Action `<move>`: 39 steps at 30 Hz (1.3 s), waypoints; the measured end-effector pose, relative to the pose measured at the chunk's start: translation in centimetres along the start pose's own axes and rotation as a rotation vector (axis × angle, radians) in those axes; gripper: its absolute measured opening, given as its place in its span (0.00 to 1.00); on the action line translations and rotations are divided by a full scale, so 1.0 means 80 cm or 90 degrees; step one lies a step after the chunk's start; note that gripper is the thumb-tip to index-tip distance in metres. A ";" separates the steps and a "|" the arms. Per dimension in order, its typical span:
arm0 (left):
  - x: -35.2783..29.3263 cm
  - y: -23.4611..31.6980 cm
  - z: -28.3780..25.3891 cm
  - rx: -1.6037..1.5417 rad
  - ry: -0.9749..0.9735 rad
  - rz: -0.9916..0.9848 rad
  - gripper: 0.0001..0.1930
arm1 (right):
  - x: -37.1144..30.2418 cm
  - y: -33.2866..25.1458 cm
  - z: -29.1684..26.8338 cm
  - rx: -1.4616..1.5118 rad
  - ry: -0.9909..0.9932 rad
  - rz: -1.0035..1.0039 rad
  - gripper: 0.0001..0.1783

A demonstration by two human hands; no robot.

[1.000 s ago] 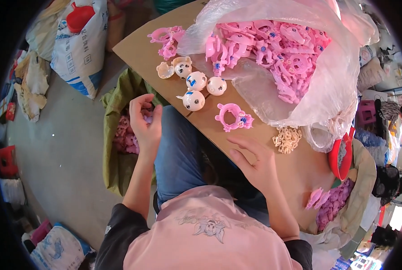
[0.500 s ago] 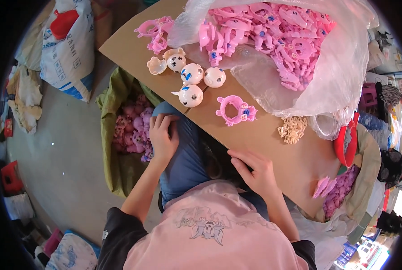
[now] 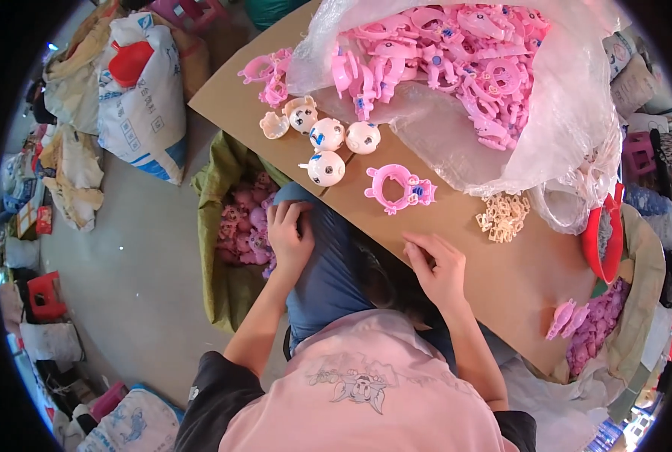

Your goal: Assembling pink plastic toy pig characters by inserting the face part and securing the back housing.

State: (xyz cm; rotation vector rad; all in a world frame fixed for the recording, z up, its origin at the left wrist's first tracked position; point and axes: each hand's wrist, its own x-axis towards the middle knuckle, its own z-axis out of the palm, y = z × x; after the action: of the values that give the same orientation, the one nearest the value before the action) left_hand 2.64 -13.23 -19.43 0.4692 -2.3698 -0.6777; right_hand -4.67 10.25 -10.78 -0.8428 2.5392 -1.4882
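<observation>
The pink cotton shirt point(image 3: 362, 384) is cut off by the lower edge. Beyond it, the left hand point(image 3: 291, 245) rests on the thigh of the blue denim trousers point(image 3: 324, 279), fingers half-curled with a small gap to the thumb; its palm is hidden. The right hand point(image 3: 437, 271) is at the edge of the brown flat tabletop point(image 3: 494, 290), fingers loosely bent, thumb narrowly apart from the forefinger; whether it touches the edge I cannot tell.

Left of the left hand, an olive woven sack point(image 3: 219, 297) contains pink and purple plastic parts point(image 3: 242, 237), partly covered by its folds. On the tabletop beyond the right hand lies a pink plastic ring with a small figure point(image 3: 419, 193), near a beige heap of small plastic pieces point(image 3: 504, 218). Farther left sit three glossy white balls with dark eyes point(image 3: 363, 138). Farthest, a clear plastic bag point(image 3: 573, 128) spills tangled pink plastic rings point(image 3: 456, 60), too crowded to separate.
</observation>
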 end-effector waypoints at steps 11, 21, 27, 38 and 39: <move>-0.004 -0.004 0.003 0.031 0.004 -0.004 0.08 | -0.003 0.000 -0.005 0.008 -0.001 -0.019 0.07; -0.003 -0.005 0.003 0.032 0.006 -0.016 0.08 | 0.000 0.001 -0.002 0.013 -0.001 -0.010 0.06; -0.001 -0.007 0.003 0.022 0.002 -0.025 0.08 | 0.001 0.000 0.000 -0.002 -0.014 0.012 0.07; 0.004 -0.009 0.005 -0.034 -0.004 -0.048 0.09 | 0.008 -0.005 0.001 -0.023 -0.040 0.067 0.08; 0.004 -0.010 0.005 -0.039 -0.006 -0.048 0.09 | 0.008 -0.005 0.002 -0.020 -0.040 0.072 0.08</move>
State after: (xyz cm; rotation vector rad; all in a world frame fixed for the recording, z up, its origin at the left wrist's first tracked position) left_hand 2.27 -13.92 -19.99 0.5325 -2.3431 -0.7868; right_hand -4.99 9.68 -10.42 -0.7248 2.5256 -1.3695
